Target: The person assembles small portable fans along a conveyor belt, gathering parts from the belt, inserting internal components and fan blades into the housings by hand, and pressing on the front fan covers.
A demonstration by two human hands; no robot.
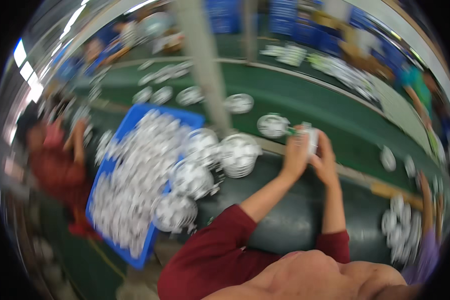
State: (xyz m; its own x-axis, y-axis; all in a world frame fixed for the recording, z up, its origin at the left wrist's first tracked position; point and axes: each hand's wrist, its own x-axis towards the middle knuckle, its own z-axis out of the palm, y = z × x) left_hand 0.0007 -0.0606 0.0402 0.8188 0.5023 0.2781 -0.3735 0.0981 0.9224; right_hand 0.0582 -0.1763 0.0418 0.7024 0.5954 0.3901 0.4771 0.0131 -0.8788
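Both my hands hold a white round plastic part (312, 139) between them, tilted on edge over the near side of the green conveyor belt. My left hand (297, 152) is closed along its left side. On its right side my right hand (326, 159) grips with bent fingers. Motion blur hides the part's finer detail. Just left of my fingers, a similar white disc (272, 125) with a bit of green at its edge lies on the belt. Nearer to me, stacks of white discs (239, 156) stand on the dark worktable (280, 210).
A blue crate (116, 142) heaped with small white parts is at the left. A pale post (205, 65) rises before the green belt (315, 100), which carries more discs. Co-workers sit at left (57, 160) and right (427, 220), beside piled white parts (401, 227).
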